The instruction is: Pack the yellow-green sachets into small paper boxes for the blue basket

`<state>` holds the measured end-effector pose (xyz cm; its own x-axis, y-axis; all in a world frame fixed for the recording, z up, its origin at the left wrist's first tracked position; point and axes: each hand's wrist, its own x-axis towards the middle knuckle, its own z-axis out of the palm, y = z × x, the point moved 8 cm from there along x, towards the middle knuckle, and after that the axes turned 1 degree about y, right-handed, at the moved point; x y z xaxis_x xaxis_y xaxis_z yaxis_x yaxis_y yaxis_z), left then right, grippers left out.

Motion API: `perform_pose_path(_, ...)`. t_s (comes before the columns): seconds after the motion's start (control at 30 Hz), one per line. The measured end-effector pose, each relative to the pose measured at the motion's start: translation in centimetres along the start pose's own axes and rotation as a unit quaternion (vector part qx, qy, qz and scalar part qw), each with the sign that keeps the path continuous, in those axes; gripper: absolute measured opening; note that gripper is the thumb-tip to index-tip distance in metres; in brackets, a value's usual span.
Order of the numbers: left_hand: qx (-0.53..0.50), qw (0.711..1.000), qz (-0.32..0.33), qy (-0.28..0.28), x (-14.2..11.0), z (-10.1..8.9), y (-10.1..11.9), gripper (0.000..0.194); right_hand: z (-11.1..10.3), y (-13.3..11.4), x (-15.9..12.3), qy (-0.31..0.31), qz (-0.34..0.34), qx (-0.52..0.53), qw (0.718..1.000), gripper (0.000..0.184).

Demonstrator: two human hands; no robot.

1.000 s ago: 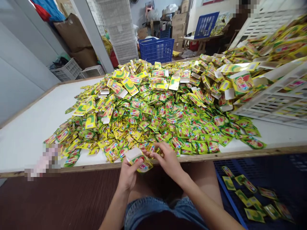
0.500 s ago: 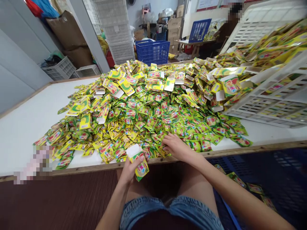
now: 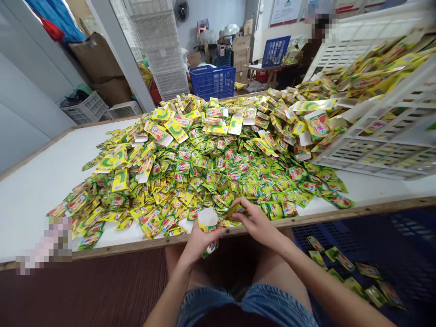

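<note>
My left hand (image 3: 200, 240) is closed round a small yellow and green carton (image 3: 208, 220), whose white top flap stands up. The carton is held upright over the table's front edge. Just to its right, my right hand (image 3: 254, 221) pinches a small green and yellow sachet (image 3: 235, 210) between thumb and fingers. Whether there is more than one sachet in that pinch I cannot tell. In front of both hands spreads a large heap of green sachets (image 3: 235, 172), with flattened and open yellow cartons (image 3: 177, 130) along its back and left.
A white plastic crate (image 3: 381, 163) lies tipped at right, spilling cartons onto the white table (image 3: 30, 195). Below right, a blue crate (image 3: 320, 231) holds several sachets. Behind stand a blue basket (image 3: 213, 82) and stacked white crates (image 3: 160, 50). A person (image 3: 309, 50) sits at the back.
My right hand has lifted a sachet from the heap's front edge. My left hand has turned the carton more upright and brought it slightly right, closer to the right hand. The view has shifted.
</note>
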<state>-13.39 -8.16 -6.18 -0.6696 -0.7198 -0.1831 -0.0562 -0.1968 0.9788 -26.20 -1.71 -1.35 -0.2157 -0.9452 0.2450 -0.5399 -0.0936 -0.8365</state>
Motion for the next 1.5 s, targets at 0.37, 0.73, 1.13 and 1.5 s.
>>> perform_pose_path(0.37,-0.006,0.999,0.012,-0.046,0.0,2.6,0.9,0.024,1.3,-4.6,1.1,0.008,-0.125,-0.211,0.969,0.012)
perform_pose_path(0.73,0.069,0.997,0.041,-0.014,1.2,2.0,0.9,0.028,0.6,-6.4,1.4,-0.039,-0.151,-0.213,0.965,0.016)
perform_pose_path(1.13,0.049,0.988,0.100,-0.104,2.6,2.6,2.3,0.031,0.3,-4.1,-1.0,0.055,-0.126,-0.201,0.970,0.016)
perform_pose_path(1.5,-0.013,0.974,0.203,0.101,-0.4,-0.3,1.2,0.053,0.5,-1.7,-1.9,0.182,-0.098,-0.050,0.977,0.020)
